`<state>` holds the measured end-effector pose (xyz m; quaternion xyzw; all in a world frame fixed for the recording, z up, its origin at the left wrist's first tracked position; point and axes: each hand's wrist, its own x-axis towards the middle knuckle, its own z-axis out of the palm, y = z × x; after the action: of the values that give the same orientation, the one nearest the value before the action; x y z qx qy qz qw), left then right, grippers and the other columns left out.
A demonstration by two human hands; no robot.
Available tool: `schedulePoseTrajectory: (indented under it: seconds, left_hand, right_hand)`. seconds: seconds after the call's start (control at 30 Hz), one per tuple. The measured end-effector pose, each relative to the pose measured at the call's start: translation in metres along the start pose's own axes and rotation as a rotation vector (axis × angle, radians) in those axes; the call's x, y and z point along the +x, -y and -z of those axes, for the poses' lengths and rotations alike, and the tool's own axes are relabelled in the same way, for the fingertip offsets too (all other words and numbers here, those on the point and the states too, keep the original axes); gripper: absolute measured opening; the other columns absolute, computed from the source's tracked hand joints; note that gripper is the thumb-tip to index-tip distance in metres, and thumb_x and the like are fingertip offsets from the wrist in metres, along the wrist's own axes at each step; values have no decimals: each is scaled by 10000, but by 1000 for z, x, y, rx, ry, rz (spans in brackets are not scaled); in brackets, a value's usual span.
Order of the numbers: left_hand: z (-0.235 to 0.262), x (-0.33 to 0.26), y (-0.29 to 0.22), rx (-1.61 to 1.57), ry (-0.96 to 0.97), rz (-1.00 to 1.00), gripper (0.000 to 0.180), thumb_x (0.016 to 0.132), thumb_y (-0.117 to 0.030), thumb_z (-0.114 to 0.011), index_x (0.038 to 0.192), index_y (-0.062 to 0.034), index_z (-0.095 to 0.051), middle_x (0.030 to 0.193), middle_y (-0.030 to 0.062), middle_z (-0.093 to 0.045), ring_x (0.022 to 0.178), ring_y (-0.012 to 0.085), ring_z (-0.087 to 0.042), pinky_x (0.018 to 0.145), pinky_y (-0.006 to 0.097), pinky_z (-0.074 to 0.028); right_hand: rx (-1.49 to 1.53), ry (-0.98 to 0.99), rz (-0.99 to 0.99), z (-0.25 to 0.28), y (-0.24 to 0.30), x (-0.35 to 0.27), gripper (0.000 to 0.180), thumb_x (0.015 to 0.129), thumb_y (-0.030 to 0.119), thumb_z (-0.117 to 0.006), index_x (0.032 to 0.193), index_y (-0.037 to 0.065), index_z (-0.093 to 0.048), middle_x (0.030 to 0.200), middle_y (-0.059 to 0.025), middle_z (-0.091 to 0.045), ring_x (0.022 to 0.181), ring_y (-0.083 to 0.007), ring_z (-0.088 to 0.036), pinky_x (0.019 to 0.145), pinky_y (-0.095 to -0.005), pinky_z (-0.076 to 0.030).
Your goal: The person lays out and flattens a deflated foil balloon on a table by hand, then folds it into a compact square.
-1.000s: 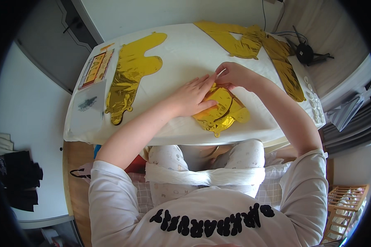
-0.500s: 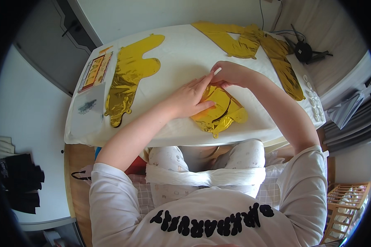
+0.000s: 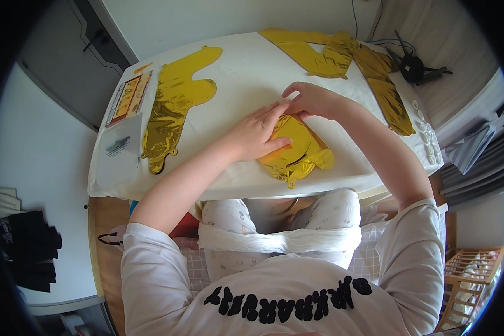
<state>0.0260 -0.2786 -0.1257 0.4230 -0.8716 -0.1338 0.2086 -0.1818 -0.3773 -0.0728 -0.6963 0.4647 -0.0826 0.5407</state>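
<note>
A gold foil balloon [image 3: 305, 147], flat and creased, lies near the table's front edge. Across its left side rests my left hand [image 3: 254, 134], fingers stretched out and thumb apart on the foil. My right hand [image 3: 315, 102] is bent over the balloon's far end, its thumb and fingers closed in a pinch, index finger curled above. The left fingertips meet the right hand there. Whatever sits between the right fingers is hidden. Another flat gold foil balloon [image 3: 176, 101] lies to the left of my hands.
More gold foil balloons [image 3: 327, 56] lie at the far right, one [image 3: 382, 84] running along the right side. A black device with antennas [image 3: 412, 68] stands behind them. Small white rings [image 3: 429, 140] line the right edge. A printed sheet [image 3: 130, 98] and a clear pouch [image 3: 117, 148] lie left.
My right index finger has lifted and curled a little to the left. The thin white stick that showed at the right fingers is no longer visible. The left hand has barely moved.
</note>
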Motion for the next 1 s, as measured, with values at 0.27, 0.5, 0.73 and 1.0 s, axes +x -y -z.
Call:
schedulePoseTrajectory:
  seconds: [0.27,0.5,0.73,1.0]
  left_hand:
    - [1,0,2,7,48,25,850,986,-504,-604,1587,-54,-205,1559,247,-394,1430,411,-405,1206,438,-325]
    - [-2,1,3,18,42,-2,857,991,-542,-576,1588,-45,-212,1548,258,-405,1441,413,-391,1215,448,-306]
    - [-1,1,2,27,69,39,839,995,-552,-565,1580,-47,-241,1563,254,-392,1456,411,-374,1221,454,-294]
    - [-5,1,4,133,104,1,824,1010,-633,-456,1572,-46,-325,1621,235,-325,1521,387,-277,1256,460,-210]
  right_hand:
    - [-78,-57,84,-5,0,-2,313,914,98,-723,1165,-6,-567,1090,-139,-638,984,-200,-670,857,-281,-574]
    - [-206,-71,84,-1,6,-20,232,895,112,-740,1044,38,-579,1064,-78,-625,935,-174,-661,839,-277,-563]
    - [-201,-27,111,6,-1,-25,262,862,76,-744,1057,40,-573,1097,-90,-620,1027,-178,-644,894,-278,-558]
    - [-53,58,134,7,-11,-22,267,859,64,-745,1049,37,-559,1104,-93,-613,1033,-177,-642,926,-280,-563]
